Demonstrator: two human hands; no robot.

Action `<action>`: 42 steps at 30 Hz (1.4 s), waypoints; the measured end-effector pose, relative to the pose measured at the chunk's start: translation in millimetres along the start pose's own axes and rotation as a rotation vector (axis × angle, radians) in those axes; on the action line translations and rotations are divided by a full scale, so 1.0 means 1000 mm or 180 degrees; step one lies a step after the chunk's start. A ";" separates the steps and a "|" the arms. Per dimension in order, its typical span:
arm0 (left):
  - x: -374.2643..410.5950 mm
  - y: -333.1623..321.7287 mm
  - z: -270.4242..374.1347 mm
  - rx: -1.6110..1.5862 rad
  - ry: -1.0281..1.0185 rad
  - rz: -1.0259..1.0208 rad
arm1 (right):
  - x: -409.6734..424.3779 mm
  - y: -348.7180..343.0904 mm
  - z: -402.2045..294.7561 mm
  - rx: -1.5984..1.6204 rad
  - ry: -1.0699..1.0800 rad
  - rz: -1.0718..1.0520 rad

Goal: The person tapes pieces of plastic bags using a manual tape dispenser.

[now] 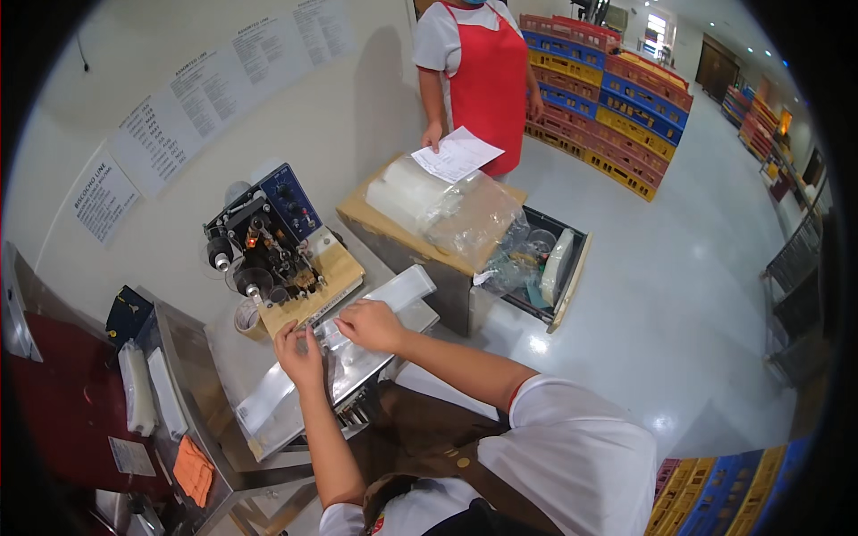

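My left hand is at the front edge of a tabletop coding machine, its thumb and fingers apart. Just to its right, my right hand has curled fingers over the metal worktable; whether they pinch anything is hidden. Clear plastic film lies below and between the hands, its outline hard to make out. Flat clear plastic wrappers lie beyond my right hand. More wrappers rest on the table left of my left hand. The machine has a wooden base, reels and a blue dial panel, with a small orange light glowing.
A roll of tape sits beside the machine. Plastic bags cover a cabinet whose drawer is pulled out. Behind it stands a person in a red apron, holding papers. An orange cloth lies at left; stacked crates stand behind.
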State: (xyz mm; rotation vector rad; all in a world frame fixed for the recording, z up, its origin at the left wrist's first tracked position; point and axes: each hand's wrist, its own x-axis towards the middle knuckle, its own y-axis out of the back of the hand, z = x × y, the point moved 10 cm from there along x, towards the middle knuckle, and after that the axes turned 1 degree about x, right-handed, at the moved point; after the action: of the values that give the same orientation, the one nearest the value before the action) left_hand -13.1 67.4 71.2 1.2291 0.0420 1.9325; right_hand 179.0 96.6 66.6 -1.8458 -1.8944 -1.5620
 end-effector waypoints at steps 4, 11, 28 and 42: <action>0.000 0.000 0.000 0.0019 0.0014 -0.0004 | 0.000 0.002 -0.002 -0.0020 0.0060 0.0056; -0.001 0.001 0.002 0.0087 -0.0012 -0.0024 | 0.000 0.003 -0.003 -0.0015 0.0069 0.0077; -0.001 -0.001 -0.001 0.0092 -0.0024 -0.0024 | 0.001 0.001 -0.001 0.0000 -0.0003 -0.0042; -0.001 0.000 0.001 0.0118 -0.0025 -0.0023 | 0.001 0.000 -0.001 -0.0015 -0.0032 -0.0107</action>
State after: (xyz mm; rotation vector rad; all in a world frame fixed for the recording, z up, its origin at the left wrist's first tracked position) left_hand -12.7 66.5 70.9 1.2592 0.0784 1.9282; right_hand 177.9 96.5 67.3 -1.8367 -1.9377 -1.5712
